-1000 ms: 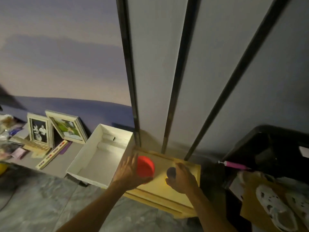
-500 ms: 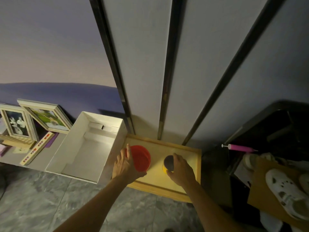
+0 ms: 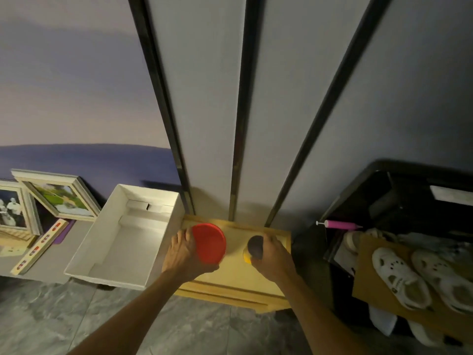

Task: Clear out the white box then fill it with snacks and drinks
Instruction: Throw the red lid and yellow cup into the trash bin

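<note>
The left fingers (image 3: 185, 235) curl round a red tub (image 3: 210, 243); the right fingers (image 3: 268, 239) clasp a dark-lidded jar (image 3: 254, 248), both on the yellow bench (image 3: 235, 280). The white box (image 3: 120, 247) (empty, it seems) lies just left of the left hand (image 3: 183, 254), its long axis running toward the wall, so that hand is nearer.
</note>
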Motion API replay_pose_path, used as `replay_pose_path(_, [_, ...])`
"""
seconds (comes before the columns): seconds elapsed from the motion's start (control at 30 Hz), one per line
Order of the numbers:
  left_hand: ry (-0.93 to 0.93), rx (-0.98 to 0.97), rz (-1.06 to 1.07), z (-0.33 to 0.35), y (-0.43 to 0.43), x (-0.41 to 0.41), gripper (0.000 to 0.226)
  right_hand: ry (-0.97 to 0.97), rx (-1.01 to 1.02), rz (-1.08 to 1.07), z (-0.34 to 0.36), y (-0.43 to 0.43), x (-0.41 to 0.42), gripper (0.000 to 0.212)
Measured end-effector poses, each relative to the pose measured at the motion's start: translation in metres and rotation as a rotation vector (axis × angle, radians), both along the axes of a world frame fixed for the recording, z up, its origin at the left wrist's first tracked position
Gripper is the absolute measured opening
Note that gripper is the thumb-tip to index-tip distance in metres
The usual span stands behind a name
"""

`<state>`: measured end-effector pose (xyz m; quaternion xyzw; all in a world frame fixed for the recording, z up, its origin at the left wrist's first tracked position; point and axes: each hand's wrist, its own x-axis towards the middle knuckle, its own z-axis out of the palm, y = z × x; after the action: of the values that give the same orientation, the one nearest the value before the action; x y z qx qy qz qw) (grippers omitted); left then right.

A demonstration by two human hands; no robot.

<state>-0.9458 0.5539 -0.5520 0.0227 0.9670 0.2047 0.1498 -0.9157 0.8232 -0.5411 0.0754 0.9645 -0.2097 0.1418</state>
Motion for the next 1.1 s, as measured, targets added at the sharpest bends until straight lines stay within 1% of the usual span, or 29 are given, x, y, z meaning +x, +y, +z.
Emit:
replay_pose_path(0.13, [0.116,0.042,-0.164,0.042,0.000,-0.004,0.149,0.069,0.021,-0.093,0.048,0.005,0.019,0.075])
replay_pose_path(0.33, [0.222,0.060,-0.412,0.105,0.028,-0.007,0.149,0.181,0.077,-0.275,0.119,0.019,0.077,0.080])
replay_pose_path(0.43, [0.268,0.080,-0.541,0.129,0.054,0.005,0.154,0.236,0.103,-0.393,0.142,0.026,0.120,0.074])
replay_pose_path(0.53, [0.212,0.189,-0.616,0.152,0.091,0.036,0.152,0.262,0.137,-0.515,0.160,0.034,0.172,0.076])
replay_pose_path(0.63, [0.141,0.312,-0.709,0.169,0.128,0.083,0.144,0.197,0.151,-0.630,0.166,0.047,0.229,0.083])
replay_pose_path(0.73, [0.134,0.356,-0.850,0.168,0.165,0.132,0.139,0.146,0.164,-0.738,0.162,0.063,0.292,0.084])
replay_pose_path(0.87, [0.004,0.334,-0.927,0.146,0.214,0.203,0.145,0.084,0.165,-0.891,0.146,0.082,0.381,0.080])
replay_pose_path(1.0, [-0.061,0.274,-1.029,0.111,0.263,0.282,0.151,0.021,0.213,-0.965,0.109,0.102,0.473,0.071])
replay_pose_path(1.1, [-0.104,0.210,-1.061,0.075,0.290,0.339,0.154,-0.013,0.157,-1.006,0.069,0.116,0.530,0.069])
